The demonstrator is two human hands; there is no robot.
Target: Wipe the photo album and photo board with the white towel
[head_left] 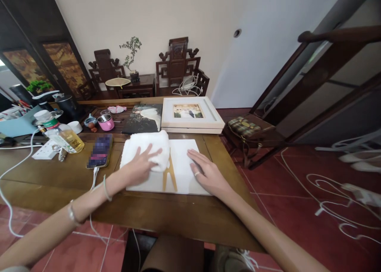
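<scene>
Resting with fingers spread, your left hand lies open on the white cloth; your right hand lies open at the three o'clock side of the white panel, flat on the brown wooden table. Neither seems to grip anything, though blur softens your left fingertips. The panel is smooth and rectangular, so uneven pressure could skid it. Its slim, tan, A-shaped strut could snag the thick, fluffy cloth close beside it. Between nine and ten o'clock, the slab-like phone trails a white cable near your forearm, which could drag it. Beyond, a glossy dark print at eleven and a pale, boxy frame at one could get scuffed if the panel slides forward.
</scene>
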